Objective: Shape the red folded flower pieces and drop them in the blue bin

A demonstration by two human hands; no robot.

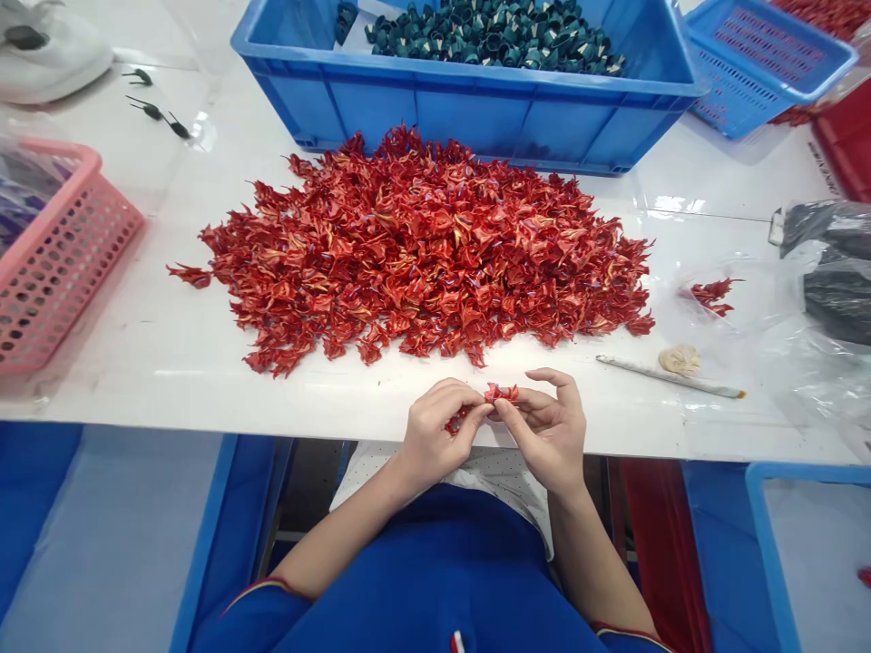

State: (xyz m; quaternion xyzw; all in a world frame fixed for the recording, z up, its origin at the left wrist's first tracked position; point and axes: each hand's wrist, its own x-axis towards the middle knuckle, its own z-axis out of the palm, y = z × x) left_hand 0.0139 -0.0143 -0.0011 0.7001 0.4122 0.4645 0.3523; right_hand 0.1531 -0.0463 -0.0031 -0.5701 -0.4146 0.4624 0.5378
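Close to the table's front edge, my left hand [439, 426] and my right hand [548, 426] meet with thumbs and fingertips pinched together. Between them is a small red petal-shaped piece [502, 393] with thin pointed tips, gripped from both sides. Another bit of red shows inside the curl of my left fingers, mostly hidden. My right index finger sticks up, apart from the pinch. Just beyond the hands spreads a wide heap of similar red pieces [435, 254], some with yellowish and purple streaks.
Behind the heap stands a blue bin [476, 104] of dark green curled pieces. A pink basket [74, 245] is at left. At right lie a thin white stick [670, 376], a yellowish lump [679, 359] and clear plastic bags [803, 363]. Blue bins flank my lap.
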